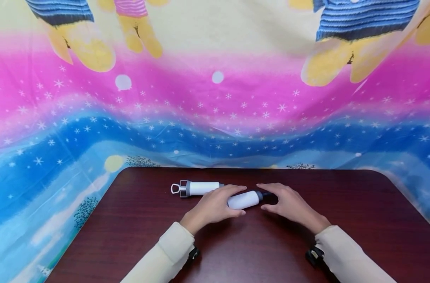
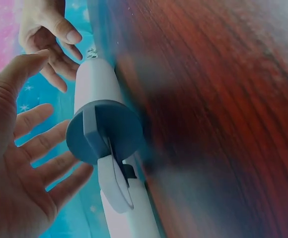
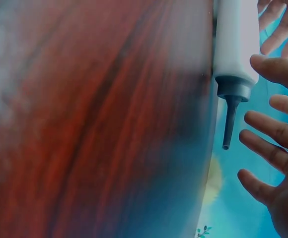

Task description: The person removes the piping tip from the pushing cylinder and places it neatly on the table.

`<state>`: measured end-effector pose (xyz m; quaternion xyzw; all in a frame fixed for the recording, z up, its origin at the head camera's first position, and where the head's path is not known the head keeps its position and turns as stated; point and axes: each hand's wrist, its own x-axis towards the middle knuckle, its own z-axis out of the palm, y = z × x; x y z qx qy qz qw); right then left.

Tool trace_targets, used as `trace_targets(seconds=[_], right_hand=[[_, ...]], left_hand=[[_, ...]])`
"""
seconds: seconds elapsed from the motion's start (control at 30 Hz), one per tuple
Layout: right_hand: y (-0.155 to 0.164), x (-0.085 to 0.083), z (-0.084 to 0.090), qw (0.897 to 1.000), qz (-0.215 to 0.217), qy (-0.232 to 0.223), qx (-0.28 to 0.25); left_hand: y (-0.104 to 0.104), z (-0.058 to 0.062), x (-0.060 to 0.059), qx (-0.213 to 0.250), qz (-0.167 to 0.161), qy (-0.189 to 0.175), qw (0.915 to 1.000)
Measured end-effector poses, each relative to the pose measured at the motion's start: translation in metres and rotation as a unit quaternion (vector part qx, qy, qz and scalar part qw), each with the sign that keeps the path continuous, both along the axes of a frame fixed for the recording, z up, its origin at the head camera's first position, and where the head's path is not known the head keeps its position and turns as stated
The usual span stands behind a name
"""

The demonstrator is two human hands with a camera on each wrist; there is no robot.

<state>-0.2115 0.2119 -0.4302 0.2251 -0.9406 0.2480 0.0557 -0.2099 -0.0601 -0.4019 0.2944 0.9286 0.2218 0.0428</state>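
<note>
Near tube (image 1: 244,200): lying between my left hand (image 1: 213,205) and right hand (image 1: 289,202), both standing wide, holding nothing. Far tube (image 1: 203,188): lying leftward. Step, seemingly: positioning; gripping would need curling inward.

A brown table with two white tubes lying on it.
The table (image 1: 229,251) is dark red-brown and shiny, with thin wood lines and round corners at the far side. Both tubes lie on their sides near the far edge. The back tube (image 1: 203,188) lies almost straight across, with a white loop handle (image 1: 175,188) and a grey frame (image 1: 183,188) on its left end. The front tube (image 1: 243,200) is just beside it, more to the right and a bit slanted. It has a grey ring and a thin dark tip (image 3: 229,124) at its right end.
</note>
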Motion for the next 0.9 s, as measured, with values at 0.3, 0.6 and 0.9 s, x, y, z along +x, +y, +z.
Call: trace_targets(seconds=[0.3, 0.6, 0.9], right_hand=[[-0.002, -0.011, -0.004, 0.999, 0.013, -0.036, -0.013], [-0.006, -0.020, -0.008, 0.997, 0.019, -0.070, -0.022], [-0.009, -0.024, -0.008, 0.997, 0.037, -0.071, -0.020]], left_hand=[[0.013, -0.004, -0.007, -0.011, 0.004, -0.012, 0.9999], [0.021, -0.007, -0.011, -0.014, 0.010, -0.016, 0.9997], [0.028, -0.009, -0.014, -0.025, 0.015, -0.024, 0.9993]])
